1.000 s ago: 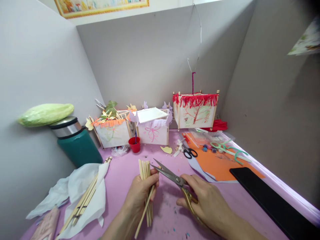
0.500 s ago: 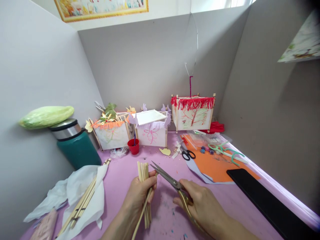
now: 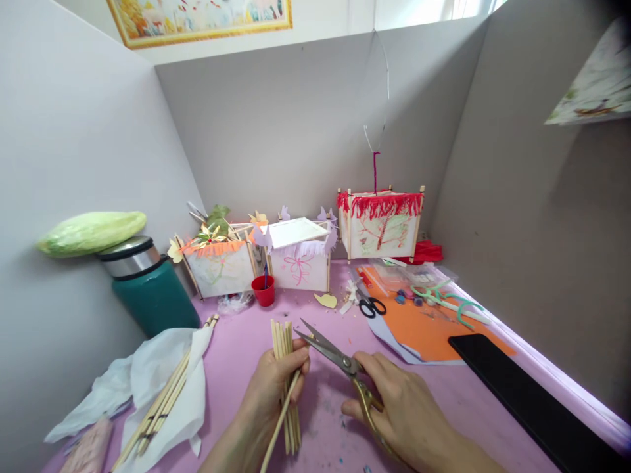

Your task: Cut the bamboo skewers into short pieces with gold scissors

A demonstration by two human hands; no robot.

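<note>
My left hand [image 3: 276, 378] is wrapped round a bundle of thin wooden sticks [image 3: 282, 338], which stands nearly upright. A longer stick [image 3: 279, 427] crosses the bundle at a slant, pinched under the thumb, its upper end showing past my fingers. In my right hand [image 3: 401, 401] is a pair of scissors [image 3: 347, 362] with gold-coloured handles. The parted blades point left, beside my left fingertips and at the upper end of the slanted stick. Whether the blades touch the stick I cannot tell.
Paper-sided lanterns [image 3: 302, 268] stand along the back, near a red cup [image 3: 263, 290]. Black-handled scissors [image 3: 372, 306] and orange paper [image 3: 434, 328] lie right, beside a black slab [image 3: 513, 381]. At left are a green bottle [image 3: 158, 295] and sticks on white wrapping [image 3: 162, 401].
The scissor blades are spread wider and sit closer round the upper end of the slanted stick. My left hand keeps its hold on the sticks; the view has shifted slightly.
</note>
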